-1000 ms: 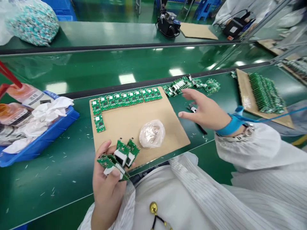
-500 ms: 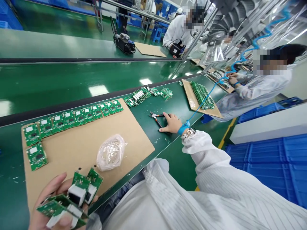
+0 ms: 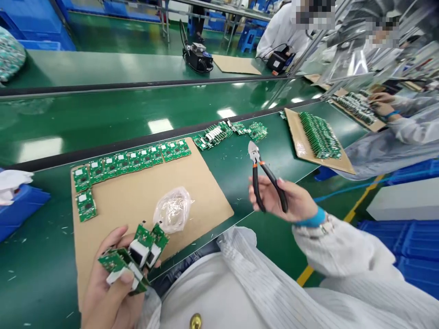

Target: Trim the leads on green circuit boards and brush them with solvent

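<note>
In my left hand (image 3: pixel 113 283) is a small bunch of green circuit boards (image 3: pixel 142 244) with white parts on them, gripped over the near edge of the cardboard sheet (image 3: pixel 137 196). My right hand (image 3: pixel 291 198) holds a pair of side cutters (image 3: pixel 254 153) with black handles and orange bands. Their jaws point up and away from me, and the handles rest across the fingers, above the bench's front edge. On the cardboard lies a clear plastic bag (image 3: pixel 173 209) with thin bits in it. A row of circuit boards (image 3: pixel 126 160) lines the sheet's far and left edges.
Loose boards (image 3: pixel 219 132) lie beyond the cardboard. A second cardboard sheet (image 3: pixel 297 141) carries closely stacked boards (image 3: pixel 318 135). Wire clippings dot the green bench (image 3: pixel 219 160). A blue bin (image 3: pixel 20 205) stands at left. At right, a co-worker's hands (image 3: pixel 384 105) are over more boards.
My right hand has picked the side cutters up off the bench and raised them. My left hand still holds the boards. The view has shifted left.
</note>
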`<state>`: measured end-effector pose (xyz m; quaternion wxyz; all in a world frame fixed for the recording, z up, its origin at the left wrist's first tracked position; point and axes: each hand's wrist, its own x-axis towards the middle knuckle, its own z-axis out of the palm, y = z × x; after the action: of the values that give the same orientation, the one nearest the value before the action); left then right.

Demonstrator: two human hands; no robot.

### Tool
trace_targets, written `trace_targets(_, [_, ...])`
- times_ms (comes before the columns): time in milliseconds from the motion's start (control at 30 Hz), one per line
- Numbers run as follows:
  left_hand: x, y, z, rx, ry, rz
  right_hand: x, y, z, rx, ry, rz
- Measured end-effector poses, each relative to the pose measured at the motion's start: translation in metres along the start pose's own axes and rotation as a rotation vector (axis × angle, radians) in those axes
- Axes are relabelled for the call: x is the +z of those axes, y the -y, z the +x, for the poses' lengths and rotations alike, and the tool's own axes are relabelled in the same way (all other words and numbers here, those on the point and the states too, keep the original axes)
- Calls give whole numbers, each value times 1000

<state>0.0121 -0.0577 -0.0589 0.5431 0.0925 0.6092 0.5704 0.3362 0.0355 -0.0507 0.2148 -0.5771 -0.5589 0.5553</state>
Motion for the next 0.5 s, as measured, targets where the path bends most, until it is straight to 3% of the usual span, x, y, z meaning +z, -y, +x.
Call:
trace_targets(33, [4, -1, -1, 6, 4, -10, 18, 2, -12, 38, 92, 325])
trace_targets(100, [11, -3, -4, 8, 21, -15, 52, 1, -29, 162, 315, 757])
trace_targets(200, [16, -4, -5, 19, 45, -12, 86, -5, -40, 224, 480, 975])
trace_targets(300, [14, -3, -1, 62, 86, -2, 90, -7, -39, 158, 497, 950])
trace_targets(367, [11, -1, 0, 100, 119, 25, 84, -2, -35, 30, 480, 816])
trace_targets(433, [9, 1, 0, 158, 127, 88, 78, 6, -29, -162, 404, 525])
trace_targets(500, [7, 3, -3, 268, 95, 227, 78, 14, -23, -383, 232, 136])
